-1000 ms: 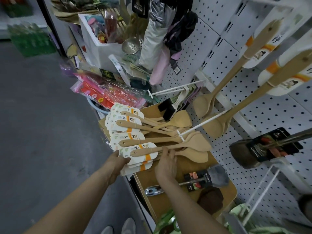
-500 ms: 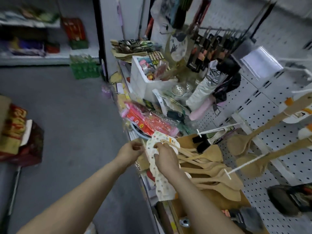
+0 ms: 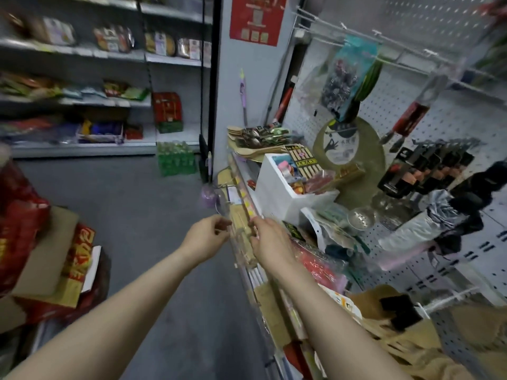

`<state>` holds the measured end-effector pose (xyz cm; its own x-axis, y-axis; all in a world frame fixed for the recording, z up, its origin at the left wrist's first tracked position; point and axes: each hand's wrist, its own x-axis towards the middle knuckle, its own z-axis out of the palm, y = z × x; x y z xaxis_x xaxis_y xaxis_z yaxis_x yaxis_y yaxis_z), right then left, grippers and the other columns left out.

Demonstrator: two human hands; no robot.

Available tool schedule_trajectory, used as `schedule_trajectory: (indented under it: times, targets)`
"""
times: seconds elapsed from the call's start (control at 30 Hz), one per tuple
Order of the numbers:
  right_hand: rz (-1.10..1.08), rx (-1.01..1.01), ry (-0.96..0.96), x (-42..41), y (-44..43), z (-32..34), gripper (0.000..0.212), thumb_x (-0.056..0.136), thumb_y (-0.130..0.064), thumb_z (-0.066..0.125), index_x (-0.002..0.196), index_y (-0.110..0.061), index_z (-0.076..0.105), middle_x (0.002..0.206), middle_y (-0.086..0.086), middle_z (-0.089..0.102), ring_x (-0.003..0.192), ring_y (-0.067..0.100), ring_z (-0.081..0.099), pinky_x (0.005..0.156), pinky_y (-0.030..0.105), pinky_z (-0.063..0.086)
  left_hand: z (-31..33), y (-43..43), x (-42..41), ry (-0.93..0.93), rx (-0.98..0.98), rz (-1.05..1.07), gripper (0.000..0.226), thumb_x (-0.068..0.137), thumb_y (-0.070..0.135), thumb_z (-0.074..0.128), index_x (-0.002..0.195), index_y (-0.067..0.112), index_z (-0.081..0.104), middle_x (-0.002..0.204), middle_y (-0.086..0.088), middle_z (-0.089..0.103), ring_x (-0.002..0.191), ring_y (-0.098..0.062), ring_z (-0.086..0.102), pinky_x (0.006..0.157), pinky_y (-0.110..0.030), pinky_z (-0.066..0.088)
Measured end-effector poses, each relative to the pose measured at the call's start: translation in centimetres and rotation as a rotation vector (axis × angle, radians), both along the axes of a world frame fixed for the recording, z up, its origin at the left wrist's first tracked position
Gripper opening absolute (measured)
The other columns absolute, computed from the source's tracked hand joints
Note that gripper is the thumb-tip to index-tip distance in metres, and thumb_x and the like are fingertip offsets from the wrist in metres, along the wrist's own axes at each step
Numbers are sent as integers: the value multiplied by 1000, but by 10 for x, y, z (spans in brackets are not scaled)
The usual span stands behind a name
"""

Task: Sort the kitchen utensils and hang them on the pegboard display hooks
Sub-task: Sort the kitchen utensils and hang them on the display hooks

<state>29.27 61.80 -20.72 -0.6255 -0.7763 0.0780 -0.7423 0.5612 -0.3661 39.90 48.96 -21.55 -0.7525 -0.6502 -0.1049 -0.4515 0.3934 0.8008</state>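
Note:
My left hand (image 3: 205,238) and my right hand (image 3: 270,244) are raised side by side at the shelf's front edge (image 3: 241,204), fingers curled toward each other. Blur hides whether they pinch anything. The wooden spatulas (image 3: 406,344) with their white cards lie blurred at the lower right, behind my right forearm. A white hook (image 3: 450,298) sticks out of the pegboard (image 3: 452,133) just above them. Black-carded utensils (image 3: 428,171) hang on hooks further up. More wooden spoons and metal ladles (image 3: 252,135) are piled at the shelf's far end.
A white box (image 3: 277,187) of small goods, red packets (image 3: 318,264) and a folded grey umbrella (image 3: 433,218) crowd the shelf. Cardboard boxes and red bags (image 3: 44,256) stand at my left. Green bottles (image 3: 175,160) sit on the grey aisle floor ahead.
My head has turned up and left along the aisle. Both hands have lifted off the spatula cards and moved forward to the shelf's front edge; the spatulas stay behind on the shelf.

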Motion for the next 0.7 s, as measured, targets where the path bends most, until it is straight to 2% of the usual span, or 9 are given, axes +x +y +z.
schedule_trajectory:
  times: [0.3, 0.5, 0.7]
  targets:
    - [67, -32, 35, -48, -107, -1, 33, 90, -18, 58, 123, -19, 55, 120, 9, 60, 113, 31, 53, 92, 37, 44, 13, -111, -34, -36, -135, 28, 30, 87, 20, 63, 117, 21, 65, 117, 3, 66, 104, -16, 62, 89, -30, 49]
    - [109, -94, 64, -123, -185, 7, 31, 87, -9, 55, 117, -16, 60, 120, 9, 61, 117, 31, 51, 90, 37, 38, 32, -188, -100, -20, -186, 65, 26, 88, 24, 63, 114, 23, 65, 114, 5, 67, 105, -16, 61, 90, -33, 50]
    - [144, -67, 65, -189, -254, 19, 36, 88, -10, 55, 123, -18, 58, 121, 7, 61, 114, 31, 52, 89, 39, 42, 46, -249, -156, 7, -242, 75, 29, 87, 21, 64, 117, 24, 65, 116, 7, 66, 107, -14, 60, 90, -29, 48]
